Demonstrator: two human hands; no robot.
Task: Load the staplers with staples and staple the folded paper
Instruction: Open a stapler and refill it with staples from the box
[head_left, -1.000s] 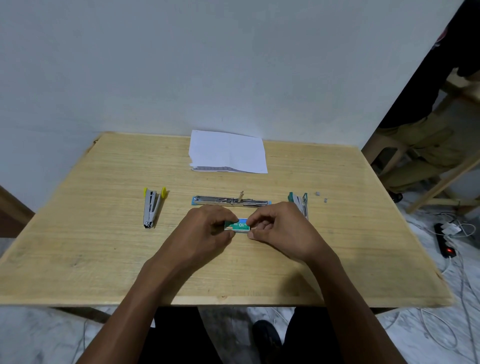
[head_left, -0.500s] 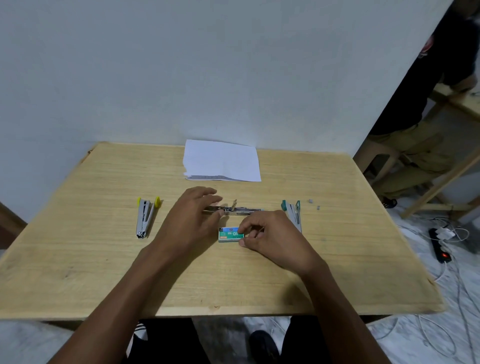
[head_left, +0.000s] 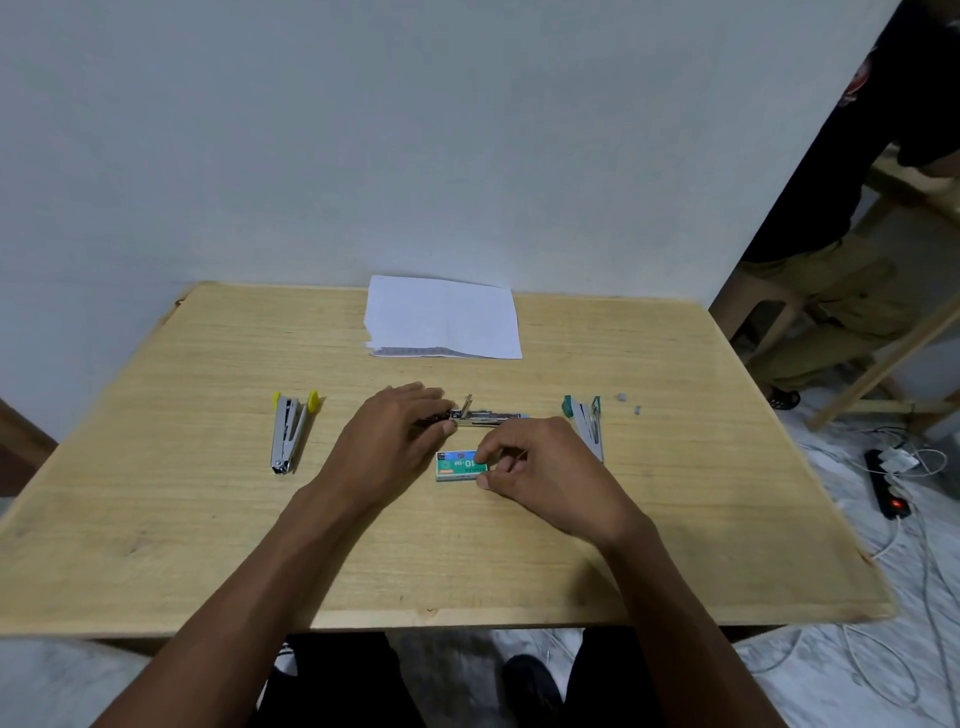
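Note:
A silver stapler lies opened out flat (head_left: 485, 417) at the table's middle, and my left hand (head_left: 387, 441) rests on its left end, thumb and fingers closing on it. Just in front lies a small green staple box (head_left: 457, 465); my right hand (head_left: 540, 475) pinches its right end between thumb and fingers. A yellow-tipped stapler (head_left: 290, 434) lies to the left and a teal-tipped stapler (head_left: 586, 426) to the right, partly behind my right hand. The folded white paper (head_left: 443, 318) sits at the table's far edge by the wall.
The wooden table (head_left: 156, 519) stands against a pale wall. Two small grey bits (head_left: 627, 402) lie beyond the teal stapler. A person stands at the right beside wooden furniture (head_left: 883, 364). A power strip (head_left: 885, 483) and cables lie on the floor at the right.
My left hand has left the staple box and moved back onto the opened stapler. My right hand stays on the box. The camera has tilted, shifting the table lower in view.

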